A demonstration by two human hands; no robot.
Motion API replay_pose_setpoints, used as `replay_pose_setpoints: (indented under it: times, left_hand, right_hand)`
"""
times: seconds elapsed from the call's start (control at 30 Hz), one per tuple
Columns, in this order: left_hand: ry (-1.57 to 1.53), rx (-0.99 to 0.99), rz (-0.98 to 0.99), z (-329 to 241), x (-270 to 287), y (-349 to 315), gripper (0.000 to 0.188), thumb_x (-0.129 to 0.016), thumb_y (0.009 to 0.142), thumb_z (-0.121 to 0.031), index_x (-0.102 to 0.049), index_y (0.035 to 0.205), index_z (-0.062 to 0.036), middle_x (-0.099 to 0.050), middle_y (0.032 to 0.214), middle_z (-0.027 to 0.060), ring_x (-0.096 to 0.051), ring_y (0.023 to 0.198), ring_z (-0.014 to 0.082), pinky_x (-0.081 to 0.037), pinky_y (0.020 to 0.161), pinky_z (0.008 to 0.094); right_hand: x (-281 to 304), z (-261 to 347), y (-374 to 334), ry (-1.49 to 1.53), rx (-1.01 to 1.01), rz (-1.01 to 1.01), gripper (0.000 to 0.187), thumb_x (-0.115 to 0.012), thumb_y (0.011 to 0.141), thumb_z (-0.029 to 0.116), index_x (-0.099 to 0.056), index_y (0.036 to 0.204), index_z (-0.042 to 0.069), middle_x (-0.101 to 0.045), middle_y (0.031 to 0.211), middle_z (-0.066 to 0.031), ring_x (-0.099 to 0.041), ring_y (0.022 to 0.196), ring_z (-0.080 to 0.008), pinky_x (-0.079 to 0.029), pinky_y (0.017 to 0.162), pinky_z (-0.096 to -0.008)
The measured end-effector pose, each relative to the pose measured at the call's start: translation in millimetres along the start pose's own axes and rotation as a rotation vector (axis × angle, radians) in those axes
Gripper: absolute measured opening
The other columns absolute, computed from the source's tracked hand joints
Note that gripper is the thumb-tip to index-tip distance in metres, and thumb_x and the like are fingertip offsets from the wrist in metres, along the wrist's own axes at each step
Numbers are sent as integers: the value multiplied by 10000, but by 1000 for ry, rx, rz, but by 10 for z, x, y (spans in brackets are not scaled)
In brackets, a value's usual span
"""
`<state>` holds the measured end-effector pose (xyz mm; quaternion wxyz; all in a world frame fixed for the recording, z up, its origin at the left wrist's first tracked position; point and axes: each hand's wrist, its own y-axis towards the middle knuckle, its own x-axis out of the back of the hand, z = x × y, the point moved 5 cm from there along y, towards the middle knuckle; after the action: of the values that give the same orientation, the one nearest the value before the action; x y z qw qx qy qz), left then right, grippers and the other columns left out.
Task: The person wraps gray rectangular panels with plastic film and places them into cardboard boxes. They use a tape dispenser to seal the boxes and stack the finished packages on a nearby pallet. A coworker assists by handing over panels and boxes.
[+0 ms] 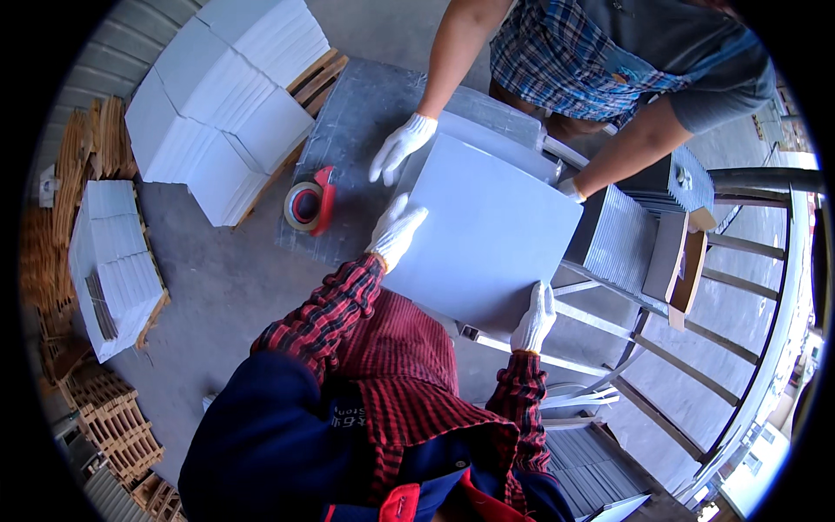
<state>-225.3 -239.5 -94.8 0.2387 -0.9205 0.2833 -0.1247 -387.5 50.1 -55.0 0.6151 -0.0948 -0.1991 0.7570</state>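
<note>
A flat, square, light grey panel (491,230) lies in front of me at the table's edge. My left hand (396,230), in a white knitted glove, grips its left edge with the thumb over the top. At the near right corner my right hand (534,320), gloved the same way, holds the edge; some of its fingers are hidden below. Across from me a co-worker's gloved hand (404,148) is by the far left corner, and the other gloved hand (570,190) is at the far right edge. A second pale sheet (487,130) shows behind the panel.
A red tape dispenser (322,202) sits on the grey tabletop (348,130). White carton stacks (209,96) on pallets stand left. Upright grey slabs (617,235) and an open cardboard box (678,261) rest on a roller frame (687,374) at right. More grey slabs (587,470) stand near my right side.
</note>
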Motion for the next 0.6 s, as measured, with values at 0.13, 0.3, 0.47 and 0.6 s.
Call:
replay_pose_setpoints:
  times: [0.13, 0.3, 0.47, 0.6]
  left_hand:
    - [233, -42, -33, -162, 14, 335, 696, -634, 871, -434, -462, 1370, 20, -618, 1222, 213, -597, 1117, 305, -446, 946, 367]
    - [577, 111, 47, -516, 28, 561, 766, -588, 892, -475, -385, 1449, 9, -510, 1400, 243, -492, 1294, 379, -392, 1059, 422]
    - [733, 42, 28, -655, 33, 620, 633, -531, 899, -470, -472, 1298, 18, -595, 1199, 307, -571, 1112, 467, -445, 949, 508]
    - [927, 11, 15, -686, 67, 738, 501, -534, 907, -434, -538, 1131, 14, -651, 1028, 311, -621, 1000, 471, -480, 869, 532]
  right_hand:
    - [-215, 11, 369, -26, 16, 47, 364, -576, 999, 255, -638, 1202, -41, -658, 1022, -38, -551, 904, -120, -448, 822, -281]
    - [-428, 70, 728, -83, 19, 77, 330, -574, 993, 217, -649, 1158, -59, -662, 997, -36, -533, 886, -101, -435, 806, -275]
    - [-519, -49, 949, -45, -114, 22, 350, -586, 980, 211, -640, 1189, -64, -669, 1007, -41, -550, 898, -118, -442, 827, -285]
    - [-545, -24, 1009, -133, -104, 58, 337, -584, 980, 222, -650, 1163, -53, -676, 1007, -56, -553, 888, -121, -445, 819, -291]
